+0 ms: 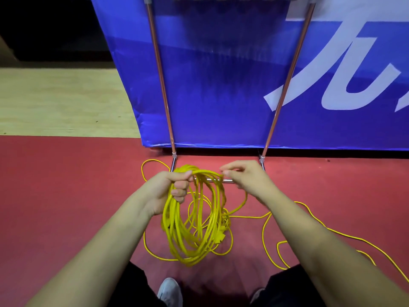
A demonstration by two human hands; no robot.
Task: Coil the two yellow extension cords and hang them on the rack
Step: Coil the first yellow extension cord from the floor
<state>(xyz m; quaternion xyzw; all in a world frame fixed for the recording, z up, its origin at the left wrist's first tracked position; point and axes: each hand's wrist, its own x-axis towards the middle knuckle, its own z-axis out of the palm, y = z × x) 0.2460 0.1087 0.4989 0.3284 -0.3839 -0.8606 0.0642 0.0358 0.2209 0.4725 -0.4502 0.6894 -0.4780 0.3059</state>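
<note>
A coil of yellow extension cord [177, 229] hangs in several loops from my left hand [170, 187], which is closed around the top of the bundle. My right hand [245, 176] pinches a strand of the same cord at the coil's upper right. Loose yellow cord [314, 220] trails from the coil across the red floor to the right and off the frame's lower right. More loose cord [152, 161] loops on the floor to the left, by the rack's foot. The metal rack [160, 80] stands right behind the coil, its two copper-coloured uprights rising to a top bar.
A blue banner [221, 85] with white lettering hangs behind the rack. The rack's low steel crossbar [228, 180] lies just beyond my hands. Red floor mat [66, 185] underfoot, pale wooden floor [55, 100] at the left. My shoe [169, 291] shows at the bottom.
</note>
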